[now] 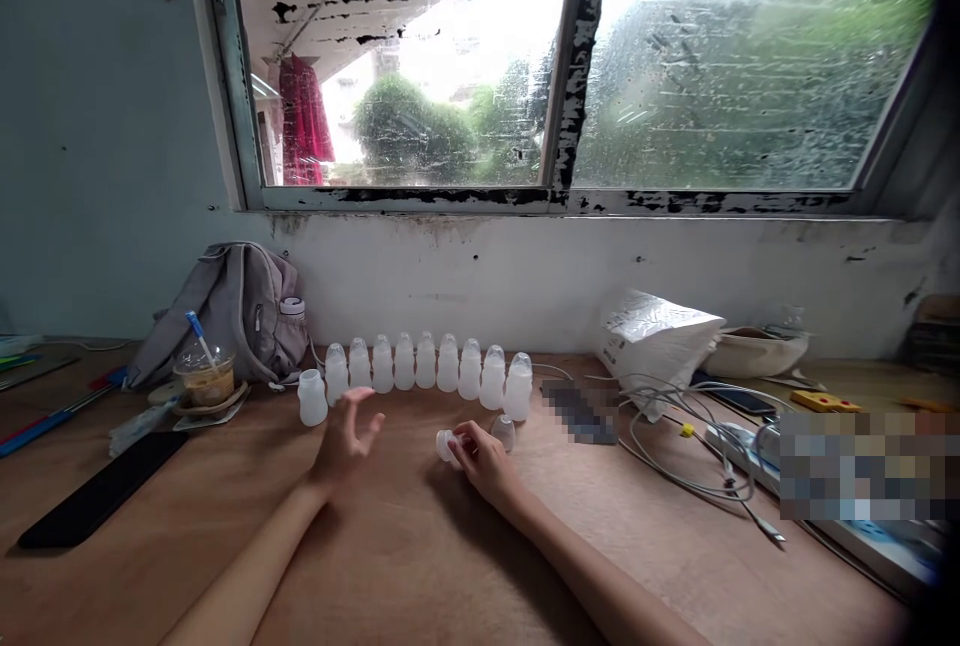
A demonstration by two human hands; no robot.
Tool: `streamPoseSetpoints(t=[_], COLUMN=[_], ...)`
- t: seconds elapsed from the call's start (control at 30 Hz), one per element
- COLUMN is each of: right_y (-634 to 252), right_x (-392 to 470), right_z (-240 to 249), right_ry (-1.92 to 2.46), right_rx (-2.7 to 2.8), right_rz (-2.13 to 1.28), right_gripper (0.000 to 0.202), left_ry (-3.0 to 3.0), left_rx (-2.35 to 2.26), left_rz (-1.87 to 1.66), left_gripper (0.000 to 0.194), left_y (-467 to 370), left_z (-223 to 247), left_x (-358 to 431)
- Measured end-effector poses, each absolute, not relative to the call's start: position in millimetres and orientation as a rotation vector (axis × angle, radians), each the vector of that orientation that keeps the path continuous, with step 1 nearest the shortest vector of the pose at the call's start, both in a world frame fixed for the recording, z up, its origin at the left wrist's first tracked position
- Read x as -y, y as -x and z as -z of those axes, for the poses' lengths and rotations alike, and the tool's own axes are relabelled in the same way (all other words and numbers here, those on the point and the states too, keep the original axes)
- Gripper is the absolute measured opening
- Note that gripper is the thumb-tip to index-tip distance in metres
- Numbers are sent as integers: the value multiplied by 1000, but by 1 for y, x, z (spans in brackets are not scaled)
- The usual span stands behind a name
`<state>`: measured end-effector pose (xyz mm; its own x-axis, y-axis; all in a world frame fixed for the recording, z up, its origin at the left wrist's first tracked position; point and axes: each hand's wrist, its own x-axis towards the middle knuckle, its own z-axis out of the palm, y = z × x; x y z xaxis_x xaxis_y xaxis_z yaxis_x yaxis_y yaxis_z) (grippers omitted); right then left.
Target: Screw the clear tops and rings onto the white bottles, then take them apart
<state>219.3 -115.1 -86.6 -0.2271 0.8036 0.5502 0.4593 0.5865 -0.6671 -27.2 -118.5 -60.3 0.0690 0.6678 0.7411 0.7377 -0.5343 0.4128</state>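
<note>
Near an open bottle (313,401), the left hand (348,441) spreads empty; the right hand (484,461) pinches a white ring (444,445), likely light: hold its rim.

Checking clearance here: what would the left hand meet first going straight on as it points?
Likely a capped bottle in the row ahead of the left hand; unclear depth leaves which one uncertain.

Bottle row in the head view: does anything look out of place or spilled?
The leftmost bottle is open-topped, odd beside the other nine bottles, which wear clear caps. A loose clear cap sits by the right hand, which holds a small white piece. I see no spill.
</note>
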Motion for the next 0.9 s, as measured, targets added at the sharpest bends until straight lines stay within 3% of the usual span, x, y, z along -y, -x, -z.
streamPoseSetpoints(t=[0.2,0.4,0.9], right_y=[-208,-198,-194], right_x=[127,136,131], right_z=[82,81,95], right_ry=[944,917,951], right_rx=[1895,1945,2066], right_rz=[-532,-548,-350], right_gripper=[8,13,21], left_ry=[2857,2902,2887], left_rx=[1174,1201,1225], left_rz=[1122,1154,1072], left_gripper=[51,37,34], left_y=[-24,-26,-26], left_z=[68,67,73], left_x=[145,148,146])
